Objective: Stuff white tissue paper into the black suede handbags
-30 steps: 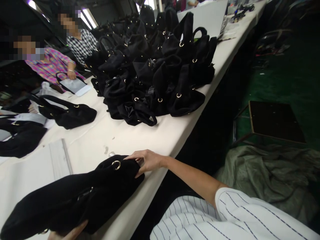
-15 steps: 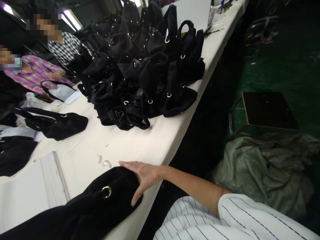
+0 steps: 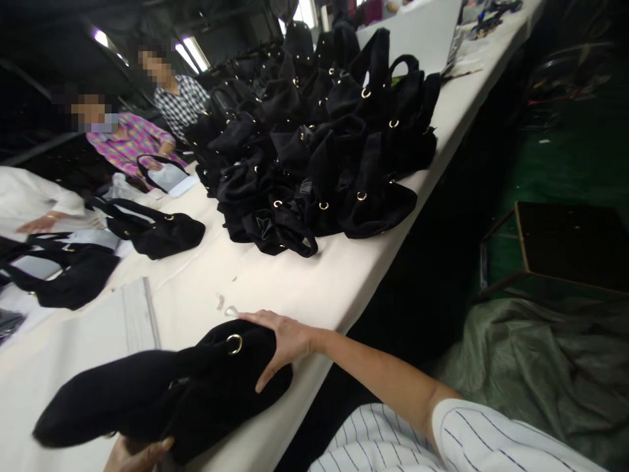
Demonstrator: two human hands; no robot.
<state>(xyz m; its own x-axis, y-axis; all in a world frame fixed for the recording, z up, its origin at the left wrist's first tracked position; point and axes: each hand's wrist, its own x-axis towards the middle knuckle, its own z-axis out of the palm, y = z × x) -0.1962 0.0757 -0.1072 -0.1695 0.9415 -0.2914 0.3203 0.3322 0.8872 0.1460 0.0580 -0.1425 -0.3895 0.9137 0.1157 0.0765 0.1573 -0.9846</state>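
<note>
A black fabric handbag (image 3: 211, 387) with a gold ring lies across the near part of the table. My right hand (image 3: 289, 337) spans its right end, thumb over the near side and fingers stretched along the far side. Under the bag's lower left edge, my left hand (image 3: 140, 455) shows only in part at the bottom of the picture. Its thumb presses against the black cloth, and its other fingers are hidden beneath. Just past the right fingertips, a small pale scrap (image 3: 230, 311) lies on the table.
A big heap of black handbags (image 3: 295, 157) covers the table's far part. Flat white boards (image 3: 140, 314) lie left. Two more black bags (image 3: 162, 233) stand behind them. Several people work opposite, one in a pink checked shirt (image 3: 132, 144). A stool (image 3: 570, 242) and green sheeting (image 3: 531, 373) are right.
The view has shifted left, so the scene sits further right. My left hand has come into view at the bottom, and the bag's left end now shows. My right hand stays on the bag.
</note>
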